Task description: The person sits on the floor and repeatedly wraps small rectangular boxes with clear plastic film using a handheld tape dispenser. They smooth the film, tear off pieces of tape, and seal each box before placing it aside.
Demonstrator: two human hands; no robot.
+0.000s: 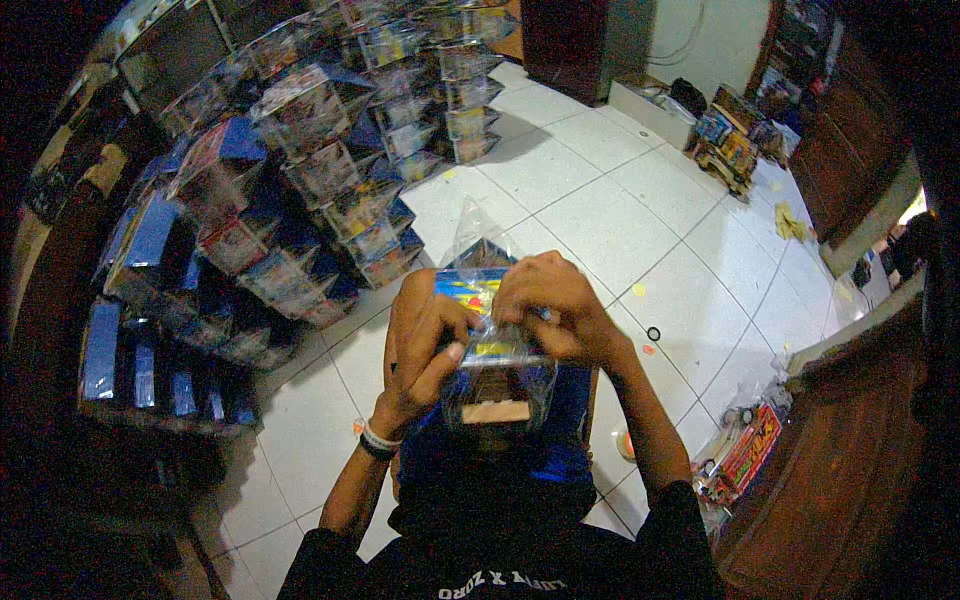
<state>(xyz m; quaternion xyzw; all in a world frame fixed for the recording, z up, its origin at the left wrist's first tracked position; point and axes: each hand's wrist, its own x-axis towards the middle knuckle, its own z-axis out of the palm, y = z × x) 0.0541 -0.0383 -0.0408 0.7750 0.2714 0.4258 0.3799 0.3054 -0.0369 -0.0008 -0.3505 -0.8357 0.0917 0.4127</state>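
Note:
On my lap is a box in clear plastic wrap [507, 398], with a blue and yellow printed panel [465, 285] across its top and a pale strip [496, 412] low inside. My left hand [428, 345] is closed at the panel's left side, thumb and fingers pinching the plastic. Over the right side, my right hand [552, 305] has its fingers curled into the same wrap, slightly blurred. A loose peak of film [480, 222] stands up past the box's far end. The fingertips partly cover the panel.
Tall stacks of plastic-wrapped boxes [330, 175] fill the left side. Small scraps and a black ring [653, 333] lie on the white tiled floor [620, 215]. Brown doors stand at the right, near a red printed package [745, 455]; a pile of colourful packs [725, 150] lies farther back.

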